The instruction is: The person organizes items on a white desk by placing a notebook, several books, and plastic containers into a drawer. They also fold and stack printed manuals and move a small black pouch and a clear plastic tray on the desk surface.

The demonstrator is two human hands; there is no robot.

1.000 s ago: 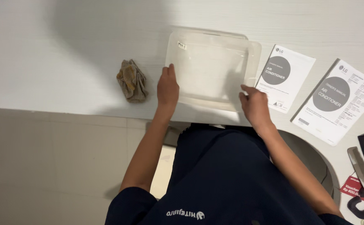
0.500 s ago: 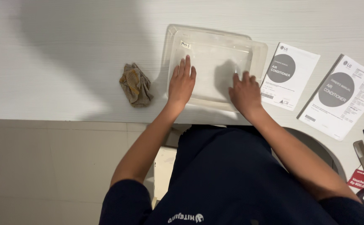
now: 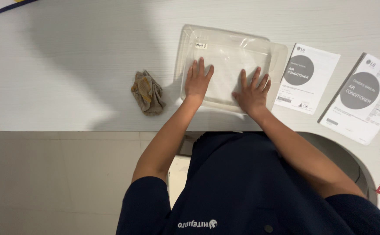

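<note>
Head view: we are pressing our left hand (image 3: 197, 81) and right hand (image 3: 253, 92), both flat with fingers spread, on the clear plastic tray (image 3: 231, 45) lying mid-table, crumpled cloth (image 3: 148, 92) to its left.

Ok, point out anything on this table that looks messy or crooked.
The rag lies crumpled left of the clear tray. Both booklets sit askew to the table edge. Both hands, left and right, lie flat in the tray.
</note>
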